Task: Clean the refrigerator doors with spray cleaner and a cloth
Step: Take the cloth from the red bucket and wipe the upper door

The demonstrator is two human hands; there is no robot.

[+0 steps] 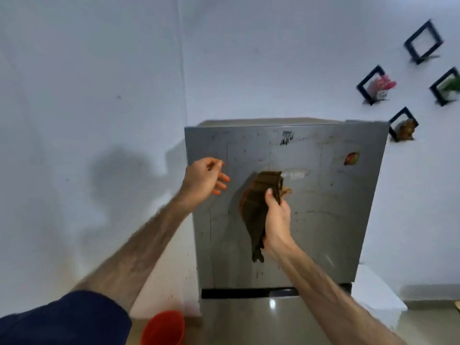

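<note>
A grey refrigerator fills the middle of the view. Its upper door (pixel 323 220) is smudged and streaked, and a lower door (pixel 249 319) shows below a dark gap. My right hand (pixel 277 220) grips a dark brown cloth (pixel 256 207), bunched and hanging, in front of the middle of the upper door. Whether the cloth touches the door I cannot tell. My left hand (pixel 204 179) hovers at the door's upper left edge, fingers loosely curled and apart, holding nothing. No spray bottle is in view.
A red bucket (pixel 164 328) stands on the floor below my left arm. A white block (pixel 375 295) sits to the right of the refrigerator. Black diamond wall shelves (pixel 374 84) with small ornaments hang at the upper right. A sticker (pixel 351 158) is on the door.
</note>
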